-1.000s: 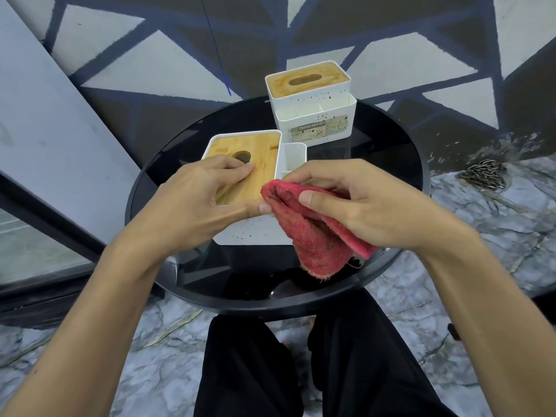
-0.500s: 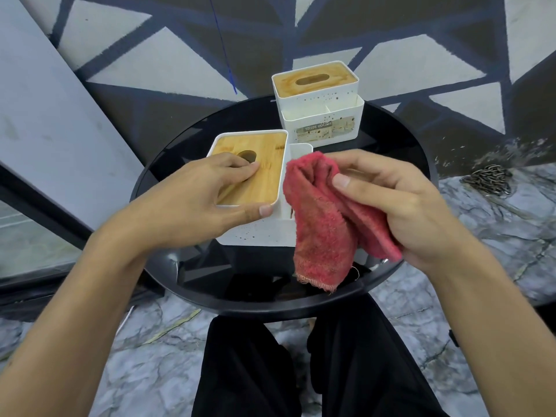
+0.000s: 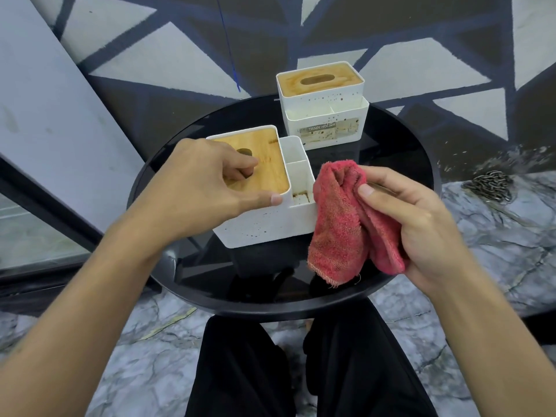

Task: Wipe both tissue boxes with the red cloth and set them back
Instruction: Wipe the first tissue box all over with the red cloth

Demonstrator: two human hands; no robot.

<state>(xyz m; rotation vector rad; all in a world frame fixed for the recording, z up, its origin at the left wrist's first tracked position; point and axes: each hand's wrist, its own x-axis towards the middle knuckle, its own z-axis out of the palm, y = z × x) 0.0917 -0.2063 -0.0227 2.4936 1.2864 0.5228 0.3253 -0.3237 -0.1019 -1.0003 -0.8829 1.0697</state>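
On the black bench, the near tissue box is gripped by the left hand, the red cloth by the right hand; stains suggest wiping is unfinished.

Head-worn view; close, down onto table

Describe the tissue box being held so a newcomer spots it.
On the round black glass table stand two white tissue boxes with wooden lids. It is the nearer box, gripped by the left hand; only the farther box bears a label.
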